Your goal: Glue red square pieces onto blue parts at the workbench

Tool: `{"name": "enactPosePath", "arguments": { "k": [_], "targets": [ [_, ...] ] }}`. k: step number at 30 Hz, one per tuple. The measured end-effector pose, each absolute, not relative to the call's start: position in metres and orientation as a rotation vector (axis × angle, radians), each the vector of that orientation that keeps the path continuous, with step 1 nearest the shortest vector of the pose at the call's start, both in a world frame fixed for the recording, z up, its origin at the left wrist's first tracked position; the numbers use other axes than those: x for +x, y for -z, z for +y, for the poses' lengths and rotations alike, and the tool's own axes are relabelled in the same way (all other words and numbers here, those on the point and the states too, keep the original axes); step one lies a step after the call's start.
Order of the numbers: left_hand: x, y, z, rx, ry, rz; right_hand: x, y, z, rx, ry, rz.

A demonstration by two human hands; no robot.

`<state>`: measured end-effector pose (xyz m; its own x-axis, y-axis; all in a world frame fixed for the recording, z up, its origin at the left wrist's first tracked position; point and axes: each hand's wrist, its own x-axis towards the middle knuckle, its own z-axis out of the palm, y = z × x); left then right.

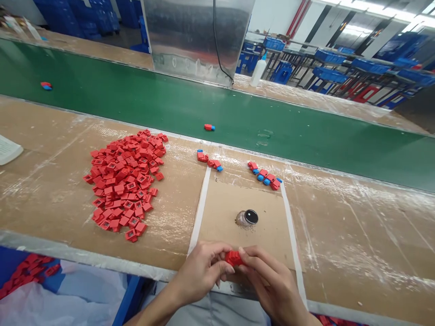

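A small red plastic part [234, 258] is held between my hands, low over the front of the table. My left hand [204, 271] grips its left side with thumb and fingertips. My right hand [272, 278] pinches the right side, thumb and fingers closed on it. Fingers cover much of the part. Just beyond my hands sits a small round pot with a black top [250, 217] on a cardboard sheet [224, 203]. Red-and-blue toy pieces [267, 175] lie in a row behind it, and a few more [210, 162] rest to their left.
A large heap of red plastic parts [125, 181] covers the table left of my hands. Behind runs a green conveyor belt [176, 99] carrying two red-and-blue pieces. A metal cabinet [190, 40] and a white bottle [258, 70] stand beyond. Blue bins sit below the front edge.
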<state>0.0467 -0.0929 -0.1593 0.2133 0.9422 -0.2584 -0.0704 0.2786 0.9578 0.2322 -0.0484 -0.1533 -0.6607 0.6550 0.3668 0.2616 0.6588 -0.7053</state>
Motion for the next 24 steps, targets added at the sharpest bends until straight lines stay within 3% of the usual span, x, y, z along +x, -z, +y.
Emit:
{"name": "enactPosePath", "arguments": {
  "k": [12,16,20,24],
  "targets": [
    [0.047,0.175,-0.092,0.953,-0.96,1.045,0.232,0.148,-0.042,-0.77,-0.793,-2.248],
    [0.031,0.177,-0.096,0.92,-0.895,1.084,0.265,0.152,0.003,-1.091,-0.655,-2.018],
    [-0.031,0.153,-0.1,1.117,-0.974,1.573,0.32,0.184,0.081,-1.541,-0.572,-1.772],
    [-0.107,0.124,-0.083,1.452,-0.902,2.244,0.355,0.215,0.137,-1.68,-0.473,-1.743]
  ]
}}
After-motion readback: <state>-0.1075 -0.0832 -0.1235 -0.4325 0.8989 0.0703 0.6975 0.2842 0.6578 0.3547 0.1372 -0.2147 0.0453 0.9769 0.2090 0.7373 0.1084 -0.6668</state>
